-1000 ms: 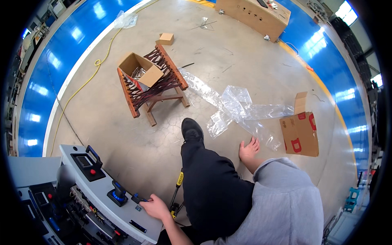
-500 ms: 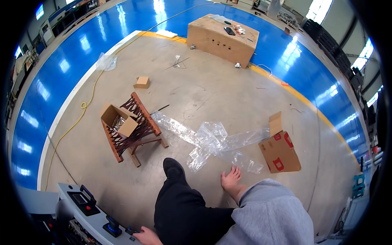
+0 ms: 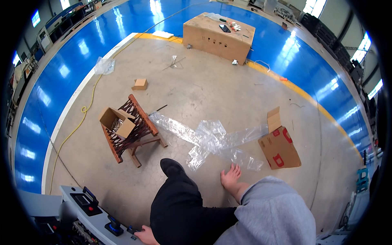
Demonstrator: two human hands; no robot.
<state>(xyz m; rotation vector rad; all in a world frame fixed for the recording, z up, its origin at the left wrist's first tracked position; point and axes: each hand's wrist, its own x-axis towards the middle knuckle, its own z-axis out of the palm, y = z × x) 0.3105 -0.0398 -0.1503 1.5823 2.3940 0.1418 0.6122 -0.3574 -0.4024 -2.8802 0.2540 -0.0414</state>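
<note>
My right hand (image 3: pixel 231 177) is held out past a grey sleeve (image 3: pixel 273 204), its fingers spread and nothing in them. In view it appears just nearer than a strip of clear plastic film (image 3: pixel 210 139) lying on the floor. Low at the left, my left hand (image 3: pixel 147 235) is at the end of a grey control panel (image 3: pixel 83 212), beside a small black control (image 3: pixel 131 230). Its fingers show only in part, and their grip is unclear. A black joystick (image 3: pixel 114 226) and a red button (image 3: pixel 90 208) sit farther along the panel.
A brown wooden rack (image 3: pixel 141 114) carries an open carton (image 3: pixel 126 128) with metal pieces inside. To the right stands a larger open carton (image 3: pixel 281 149). A big box (image 3: pixel 216 41) holds a phone and small items. A yellow cable (image 3: pixel 83 109) crosses the floor at left.
The view has shifted slightly, so the floor objects sit a little differently in it. Both hands keep almost the same pose.
</note>
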